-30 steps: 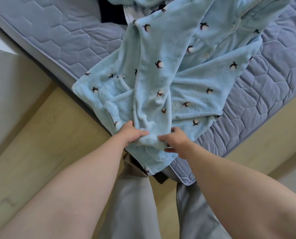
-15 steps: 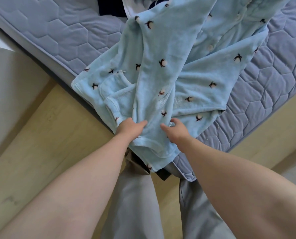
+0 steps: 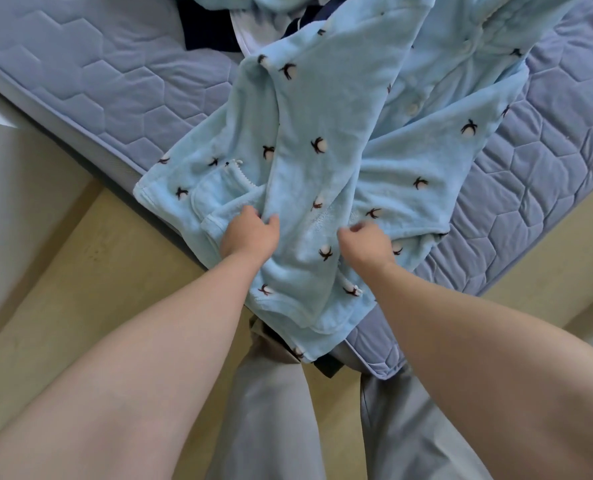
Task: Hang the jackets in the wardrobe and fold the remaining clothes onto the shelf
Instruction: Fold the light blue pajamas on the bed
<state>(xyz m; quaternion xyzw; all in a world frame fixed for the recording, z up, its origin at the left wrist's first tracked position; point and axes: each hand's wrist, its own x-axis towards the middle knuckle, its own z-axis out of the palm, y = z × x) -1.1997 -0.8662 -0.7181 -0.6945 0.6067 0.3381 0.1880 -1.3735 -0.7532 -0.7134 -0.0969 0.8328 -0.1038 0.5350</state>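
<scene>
my left hand (image 3: 250, 237) has slid up the pyjama top (image 3: 322, 109), fingers (image 3: 271, 222) clenching fleece; right hand (image 3: 366, 244) curled, grip unclear; folding underway

Soft, even daylight fills the scene brightly. The pale-blue printed fleece garment (image 3: 322, 109) and the quilted grey-blue mattress (image 3: 97, 81) carry only faint, diffuse shading in their folds and seams. A narrow dark shadow runs under the mattress edge onto the tan floor (image 3: 80, 289). The right hand (image 3: 367, 242) is slightly motion-blurred. Wide-angle distortion bows the mattress edge and swells the forearms (image 3: 149, 375) at the bottom corners.
</scene>
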